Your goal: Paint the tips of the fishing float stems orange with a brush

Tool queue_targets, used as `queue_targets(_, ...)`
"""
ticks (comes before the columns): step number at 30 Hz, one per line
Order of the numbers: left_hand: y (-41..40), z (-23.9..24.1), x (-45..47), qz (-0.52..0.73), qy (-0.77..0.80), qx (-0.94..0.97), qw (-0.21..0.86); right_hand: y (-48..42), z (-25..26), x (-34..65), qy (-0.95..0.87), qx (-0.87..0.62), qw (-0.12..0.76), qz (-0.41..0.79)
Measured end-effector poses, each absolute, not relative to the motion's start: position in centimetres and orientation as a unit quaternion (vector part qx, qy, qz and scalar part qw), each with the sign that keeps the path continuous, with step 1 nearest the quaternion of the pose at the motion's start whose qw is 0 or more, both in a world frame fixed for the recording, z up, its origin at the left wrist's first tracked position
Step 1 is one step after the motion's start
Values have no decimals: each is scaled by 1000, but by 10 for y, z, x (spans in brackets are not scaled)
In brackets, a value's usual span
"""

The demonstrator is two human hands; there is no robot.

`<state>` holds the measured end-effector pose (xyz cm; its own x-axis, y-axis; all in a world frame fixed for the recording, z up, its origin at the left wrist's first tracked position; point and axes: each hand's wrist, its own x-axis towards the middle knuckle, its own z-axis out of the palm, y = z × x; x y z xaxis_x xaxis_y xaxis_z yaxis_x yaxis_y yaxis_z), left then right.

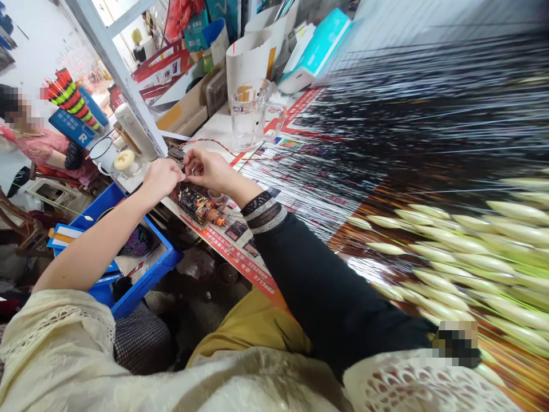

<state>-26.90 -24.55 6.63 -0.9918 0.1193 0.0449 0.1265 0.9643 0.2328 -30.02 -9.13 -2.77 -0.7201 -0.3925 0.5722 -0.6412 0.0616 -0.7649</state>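
Close fingertip work at the near edge of the table (217, 127). Left hand (162, 175) and right hand (209, 170) meet, tips almost touching or touching; the gap is too small to judge. Both narrow, fingers bent inward. Whether either is closed on something, perhaps a fine strand, I cannot tell.

Nearest thing: a speckled, many-coloured cylinder (195, 205), lying on the printed, red-bordered sheet (257, 273) just below the hands, its orange end pointing toward the wearer. A dark fitting (175, 153) sits just beyond the fingertips.

Step in hand, as I read it: a small two-handed adjustment, one set of tips working against the other. Any further move from this pose would call for steady wrists and a light pinch, with the right sleeve (300, 266) kept off the thin stems (338, 137) fanned over the table.

Pale spindle-shaped pieces (463, 246) crowd the right side, many blurred. One more pale spindle (88, 218) shows by the blue bin (174, 257) (its thin line runs up and left; any link to the hands is unclear). Clear glass mug (246, 123) upright beyond the hands. Another person (43, 151) at far left, well apart.
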Motion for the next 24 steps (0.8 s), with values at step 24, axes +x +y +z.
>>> queue_targets(24, -274, 65, -263, 122, -887, -418, 152, -90, -23, -296, -729, 347, 95, 583)
